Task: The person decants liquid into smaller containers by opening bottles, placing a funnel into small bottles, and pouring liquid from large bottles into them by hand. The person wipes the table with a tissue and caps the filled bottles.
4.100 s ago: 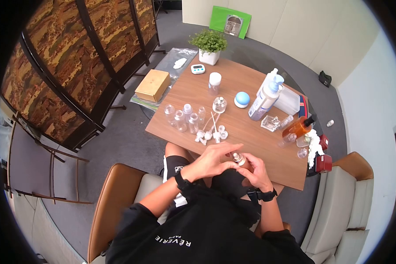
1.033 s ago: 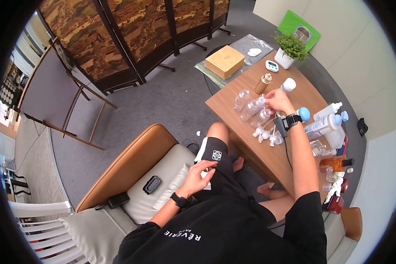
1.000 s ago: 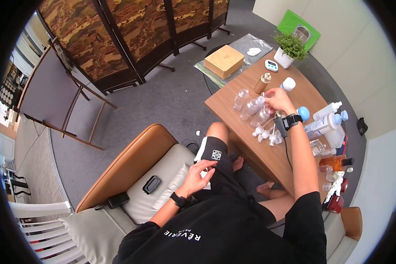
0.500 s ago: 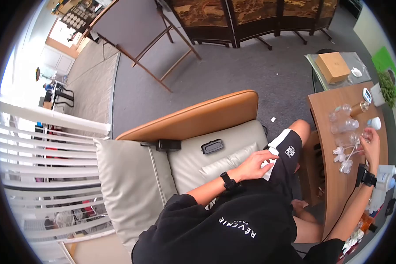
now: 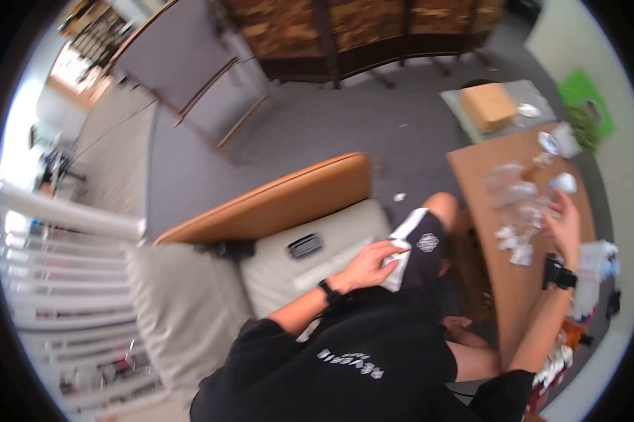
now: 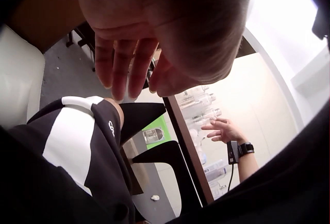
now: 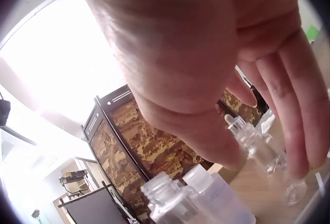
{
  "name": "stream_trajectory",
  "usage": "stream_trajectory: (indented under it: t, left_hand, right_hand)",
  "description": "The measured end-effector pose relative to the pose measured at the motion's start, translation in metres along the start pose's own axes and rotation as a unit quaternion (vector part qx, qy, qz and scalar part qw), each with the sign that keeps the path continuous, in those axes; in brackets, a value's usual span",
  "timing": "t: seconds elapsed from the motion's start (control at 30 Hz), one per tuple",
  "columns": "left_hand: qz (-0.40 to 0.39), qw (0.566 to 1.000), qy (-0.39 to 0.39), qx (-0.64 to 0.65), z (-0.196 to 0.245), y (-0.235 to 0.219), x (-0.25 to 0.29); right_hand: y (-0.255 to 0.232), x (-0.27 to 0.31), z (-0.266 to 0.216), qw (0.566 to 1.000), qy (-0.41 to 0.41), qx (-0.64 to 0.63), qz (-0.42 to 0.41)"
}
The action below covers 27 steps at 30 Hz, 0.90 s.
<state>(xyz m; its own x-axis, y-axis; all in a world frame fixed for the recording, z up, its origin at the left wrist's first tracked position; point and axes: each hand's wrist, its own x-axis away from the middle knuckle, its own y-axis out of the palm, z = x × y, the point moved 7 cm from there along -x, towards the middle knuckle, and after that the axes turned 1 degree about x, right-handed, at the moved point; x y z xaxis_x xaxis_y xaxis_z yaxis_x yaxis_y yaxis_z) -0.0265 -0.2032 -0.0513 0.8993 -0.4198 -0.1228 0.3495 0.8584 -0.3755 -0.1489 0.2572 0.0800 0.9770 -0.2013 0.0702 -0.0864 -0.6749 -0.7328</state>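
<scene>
In the head view my left hand (image 5: 370, 266) lies at my lap beside the white stripe of the shorts (image 5: 406, 225). Its fingers hang loosely with nothing held, as the left wrist view shows. My right hand (image 5: 565, 221) is over the table beside the clear bottles (image 5: 507, 183) and white pump tops (image 5: 515, 246). In the right wrist view the right hand (image 7: 206, 64) has its fingers spread. A clear bottle with a slim tip (image 7: 252, 141) shows between thumb and fingers, with no grip visible. A white-capped bottle (image 7: 221, 198) stands below the thumb. The head view is blurred.
The wooden table (image 5: 496, 274) also bears a blue-lidded jar (image 5: 563, 183) and a plant (image 5: 583, 130). A cardboard box (image 5: 488, 107) sits beyond it. A black case (image 5: 305, 245) lies on the sofa (image 5: 338, 225). A cable hangs from the right wrist.
Both hands have left the brown pump bottle, which went onto the table. The right hand moved among the bottles, the left to the lap. The head view has turned left.
</scene>
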Motion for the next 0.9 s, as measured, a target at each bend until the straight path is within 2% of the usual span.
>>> stream_trajectory:
  t: [0.07,0.13,0.2,0.23,0.27,0.4,0.47,0.6,0.67,0.73,0.8,0.83,0.9]
  left_hand:
    - [-0.003,0.998,0.062,-0.015,0.005,0.011,-0.009]
    - [-0.057,0.997,0.041,0.011,0.006,0.025,-0.023]
    - [-0.107,0.993,0.044,0.031,0.021,0.038,-0.039]
    - [-0.116,0.988,0.101,0.019,0.031,0.047,-0.048]
    - [-0.141,0.983,0.114,0.020,0.038,0.060,-0.057]
    - [-0.208,0.937,0.276,0.052,0.102,0.113,-0.088]
    - [-0.212,0.900,0.369,0.094,0.128,0.146,-0.100]
    - [-0.213,0.866,0.446,0.081,0.159,0.198,-0.119]
    - [-0.229,0.872,0.421,0.103,0.161,0.219,-0.131]
    - [-0.224,0.884,0.399,0.092,0.158,0.235,-0.137]
    - [-0.215,0.892,0.391,0.071,0.159,0.236,-0.135]
    - [-0.219,0.894,0.384,0.069,0.157,0.235,-0.136]
    - [-0.203,0.899,0.379,0.089,0.161,0.233,-0.138]
  right_hand:
    - [-0.016,0.017,-0.002,0.998,-0.045,-0.019,0.047]
    - [-0.036,0.056,-0.027,0.990,-0.041,-0.058,0.121]
    - [-0.055,0.107,-0.061,0.967,-0.103,-0.048,0.227]
    - [-0.058,0.132,-0.062,0.959,-0.106,-0.048,0.260]
    - [-0.060,0.154,-0.059,0.951,-0.108,-0.049,0.286]
    - [-0.028,0.236,0.001,0.909,-0.002,-0.137,0.394]
    - [0.002,0.266,0.057,0.897,0.053,-0.100,0.427]
    - [0.039,0.301,0.115,0.852,0.101,-0.186,0.478]
    - [0.043,0.308,0.126,0.824,0.106,-0.236,0.504]
    - [0.042,0.312,0.121,0.816,0.103,-0.221,0.525]
    - [0.042,0.312,0.119,0.830,0.077,-0.170,0.525]
    - [0.038,0.316,0.119,0.818,0.091,-0.167,0.543]
    - [0.029,0.317,0.092,0.844,0.071,-0.092,0.524]
